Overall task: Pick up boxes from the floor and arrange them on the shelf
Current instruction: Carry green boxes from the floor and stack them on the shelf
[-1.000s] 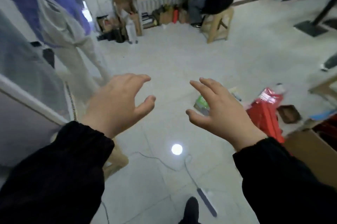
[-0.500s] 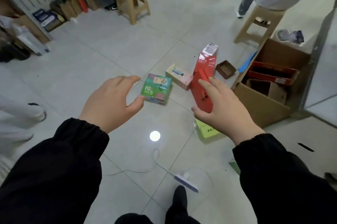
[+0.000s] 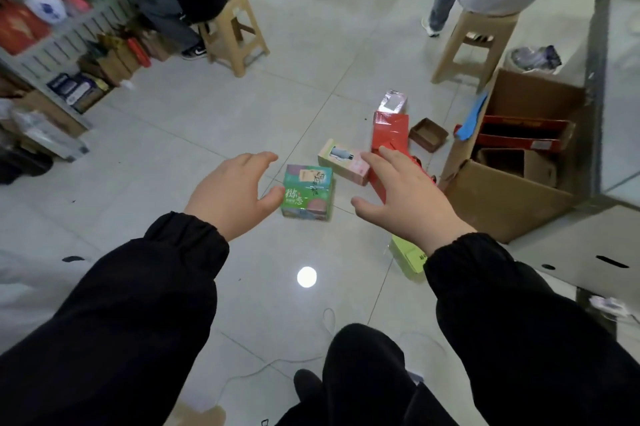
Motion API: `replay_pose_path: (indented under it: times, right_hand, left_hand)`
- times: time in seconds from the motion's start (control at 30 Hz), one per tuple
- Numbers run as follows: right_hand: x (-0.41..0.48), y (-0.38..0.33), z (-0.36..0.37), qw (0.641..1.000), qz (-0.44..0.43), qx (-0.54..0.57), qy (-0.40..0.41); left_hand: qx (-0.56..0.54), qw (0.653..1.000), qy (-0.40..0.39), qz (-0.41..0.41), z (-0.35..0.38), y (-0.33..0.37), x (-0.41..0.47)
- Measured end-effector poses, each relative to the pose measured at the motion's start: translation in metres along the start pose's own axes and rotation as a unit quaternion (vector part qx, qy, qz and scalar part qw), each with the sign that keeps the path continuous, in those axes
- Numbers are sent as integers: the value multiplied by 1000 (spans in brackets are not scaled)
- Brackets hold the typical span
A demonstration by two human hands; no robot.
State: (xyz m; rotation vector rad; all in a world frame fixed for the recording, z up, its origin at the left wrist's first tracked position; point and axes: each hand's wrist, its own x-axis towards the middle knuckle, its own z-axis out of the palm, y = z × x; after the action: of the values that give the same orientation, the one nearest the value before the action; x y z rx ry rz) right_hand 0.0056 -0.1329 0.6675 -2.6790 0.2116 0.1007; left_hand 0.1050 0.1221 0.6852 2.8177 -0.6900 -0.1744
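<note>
A green box (image 3: 306, 193) with white characters stands on the tiled floor between my hands. My left hand (image 3: 233, 195) hovers open just left of it, thumb close to its side. My right hand (image 3: 403, 198) is open to its right, fingers spread, in front of a long red box (image 3: 389, 133). A pale pink box (image 3: 343, 160) lies behind the green one. A yellow-green box (image 3: 407, 256) lies partly hidden under my right wrist. A grey shelf (image 3: 65, 30) with packaged goods stands at the far left.
An open cardboard carton (image 3: 512, 197) holding red trays sits at the right. A small brown tray (image 3: 428, 134) lies by the red box. Two people sit on wooden stools (image 3: 235, 34) (image 3: 474, 41) further back. A white cable (image 3: 277, 361) runs near my feet.
The view has swung from the room toward the boxes on the floor and drawn closer. Both hands stay open and now flank the green box.
</note>
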Motion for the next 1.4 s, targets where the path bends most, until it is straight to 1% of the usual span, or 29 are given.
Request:
replay_pose_path:
  times: [0.2,0.4,0.6,0.73,0.83,1.0,1.1,1.2,1.27,1.4]
  right_hand:
    - [36,-20,13,999,-16,-39,-19]
    - [98,-17,20,999,-15,-38,-17]
    - [200,11,35,999,-24,-10,-39]
    - [286,45,66,997,-14,34,-64]
    - [333,69,105,996,-3,52,-70]
    - [389,106,180,991,42,75,-106]
    - [419,124,239,982,94,108,-122]
    - [436,139,304,954,198,194,-117]
    - [443,153,356,935,248,219,-123]
    - [454,191,476,893,340,268,-124]
  left_hand:
    - [-20,1000,-4,0,3,-29,28]
    - [-19,1000,-13,3,11,-53,73]
    - [-43,998,-17,-41,23,-77,160]
    - [-66,992,-37,-102,52,-98,231]
    - [-77,987,-64,-127,89,-112,272]
    - [-94,978,-122,-139,167,-145,324]
    - [-122,968,-151,-158,226,-178,348]
    - [-180,943,-172,-220,297,-225,360]
    - [-215,923,-194,-255,352,-256,367]
    - [-255,898,-226,-278,472,-316,378]
